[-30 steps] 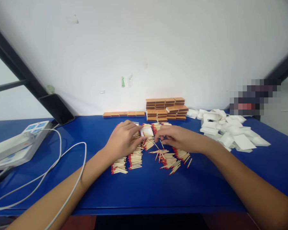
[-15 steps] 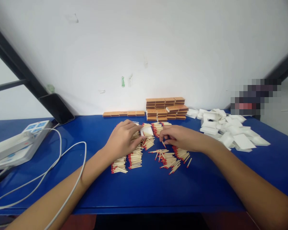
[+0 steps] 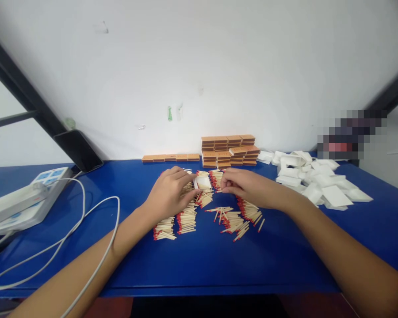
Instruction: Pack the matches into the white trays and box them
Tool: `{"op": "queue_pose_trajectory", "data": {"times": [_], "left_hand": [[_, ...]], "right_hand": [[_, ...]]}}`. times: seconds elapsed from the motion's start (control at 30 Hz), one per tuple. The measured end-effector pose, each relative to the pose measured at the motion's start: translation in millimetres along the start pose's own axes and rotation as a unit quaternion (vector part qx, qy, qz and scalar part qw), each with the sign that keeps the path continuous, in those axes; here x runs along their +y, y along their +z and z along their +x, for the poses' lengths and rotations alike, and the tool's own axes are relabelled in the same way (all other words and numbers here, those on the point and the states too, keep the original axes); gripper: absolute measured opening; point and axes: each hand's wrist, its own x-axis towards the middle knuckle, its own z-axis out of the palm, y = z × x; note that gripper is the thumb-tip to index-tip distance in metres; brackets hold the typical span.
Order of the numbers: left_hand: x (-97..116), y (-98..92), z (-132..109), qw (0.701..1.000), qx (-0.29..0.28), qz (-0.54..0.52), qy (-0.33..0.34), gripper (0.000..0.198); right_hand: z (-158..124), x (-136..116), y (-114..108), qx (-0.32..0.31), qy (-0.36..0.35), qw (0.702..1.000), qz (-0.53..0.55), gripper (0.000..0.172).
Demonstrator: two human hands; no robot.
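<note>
Red-tipped matches (image 3: 232, 219) lie in heaps on the blue table (image 3: 205, 260). My left hand (image 3: 170, 194) rests on the left heap, fingers curled, its fingertips touching a small white box tray (image 3: 203, 181). My right hand (image 3: 247, 187) is just right of that tray, fingers pinched together over a bunch of matches (image 3: 216, 178). Whether it holds any match is hidden.
Stacked brown matchboxes (image 3: 230, 150) and a row of brown matchboxes (image 3: 170, 157) stand at the wall. A pile of white trays (image 3: 318, 179) lies at the right. At the left are a power strip (image 3: 26, 198), a white cable (image 3: 86, 221) and a leaning phone (image 3: 78, 150).
My right hand has slid a little away from me and to the left, from the loose matches to the bunch beside the white tray. The left hand has stayed put.
</note>
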Motion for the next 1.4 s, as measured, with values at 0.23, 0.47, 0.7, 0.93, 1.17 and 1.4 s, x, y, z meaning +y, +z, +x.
{"op": "queue_pose_trajectory", "data": {"times": [0.23, 0.47, 0.7, 0.93, 1.17, 1.4], "left_hand": [[12.1, 1.1, 1.6, 1.0, 0.013, -0.02, 0.019, 0.03], [21.8, 1.2, 3.7, 0.998, 0.018, -0.054, 0.025, 0.03], [22.0, 1.4, 3.9, 0.996, 0.012, -0.092, 0.012, 0.029], [22.3, -1.3, 4.7, 0.991, 0.031, -0.129, -0.023, 0.03], [14.0, -1.8, 2.5, 0.991, 0.068, -0.087, -0.082, 0.03], [9.8, -1.5, 1.2, 0.991, 0.085, -0.062, -0.081, 0.029]], "right_hand": [[1.2, -21.5, 7.1, 0.11, -0.029, 0.993, -0.026, 0.014], [3.7, -25.7, 18.2, 0.097, -0.059, 0.993, -0.044, 0.017], [6.8, -24.6, 19.1, 0.121, -0.086, 0.989, 0.015, 0.007], [7.0, -26.7, 14.3, 0.16, -0.085, 0.983, 0.033, 0.011], [6.7, 0.4, 3.3, 0.133, -0.007, 0.99, -0.049, 0.014], [12.4, 24.1, 9.0, 0.013, 0.014, 0.994, -0.109, 0.016]]}}
